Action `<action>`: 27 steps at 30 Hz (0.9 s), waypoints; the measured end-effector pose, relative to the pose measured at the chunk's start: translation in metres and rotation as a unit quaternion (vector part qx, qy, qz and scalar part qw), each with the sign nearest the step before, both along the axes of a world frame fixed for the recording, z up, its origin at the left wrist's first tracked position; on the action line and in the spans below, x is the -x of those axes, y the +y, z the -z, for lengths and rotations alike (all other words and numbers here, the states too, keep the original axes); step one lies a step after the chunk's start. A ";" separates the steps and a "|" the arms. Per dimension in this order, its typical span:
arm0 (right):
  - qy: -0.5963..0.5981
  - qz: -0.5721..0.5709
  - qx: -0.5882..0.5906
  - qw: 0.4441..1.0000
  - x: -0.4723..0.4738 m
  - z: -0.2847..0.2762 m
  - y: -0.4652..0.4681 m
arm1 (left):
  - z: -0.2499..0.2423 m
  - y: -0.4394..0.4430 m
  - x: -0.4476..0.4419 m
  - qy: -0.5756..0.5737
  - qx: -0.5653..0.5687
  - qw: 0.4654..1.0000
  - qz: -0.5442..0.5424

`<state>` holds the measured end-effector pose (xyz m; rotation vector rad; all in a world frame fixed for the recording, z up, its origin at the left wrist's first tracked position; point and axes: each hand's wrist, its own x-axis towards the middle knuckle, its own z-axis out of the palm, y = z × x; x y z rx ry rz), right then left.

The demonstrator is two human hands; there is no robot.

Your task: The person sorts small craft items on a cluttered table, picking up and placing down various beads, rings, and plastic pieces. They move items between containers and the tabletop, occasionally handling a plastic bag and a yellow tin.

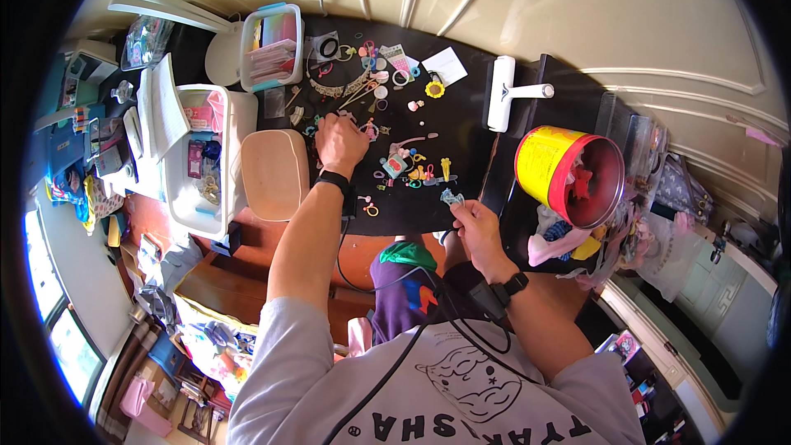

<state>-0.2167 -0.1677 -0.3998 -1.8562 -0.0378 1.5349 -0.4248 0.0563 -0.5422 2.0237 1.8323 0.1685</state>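
Observation:
My left hand (341, 141) reaches down among small hair accessories on the black tabletop, its fingertips at a few small pieces; whether it grips one is hidden. In my right hand (479, 222), near the table's front edge, a light-blue hair accessory (452, 198) is pinched between thumb and fingers. Between the hands lies a cluster of colourful hair ties and clips (422, 174). Farther back are a beaded headband (338, 90), a sunflower hair tie (434, 89) and a white card (445, 66).
An empty beige bin (275, 175) stands left of my left hand, beside a white storage box (235, 198). A box of cards (245, 55) is at the back left. To the right are a white lint roller (501, 94) and a yellow-red tin (544, 164) lying tilted.

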 end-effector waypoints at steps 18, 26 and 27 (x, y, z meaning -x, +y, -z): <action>0.023 -0.059 -0.019 0.998 -0.014 -0.030 0.023 | -0.150 -0.058 0.092 -0.787 0.238 0.500 -0.274; 0.023 -0.167 -0.183 0.969 -0.029 -0.035 0.037 | -0.256 -0.169 0.100 -0.778 0.128 0.536 -0.302; 0.078 -0.163 -0.219 0.959 -0.031 -0.030 0.039 | -0.269 -0.188 0.101 -0.759 0.092 0.571 -0.298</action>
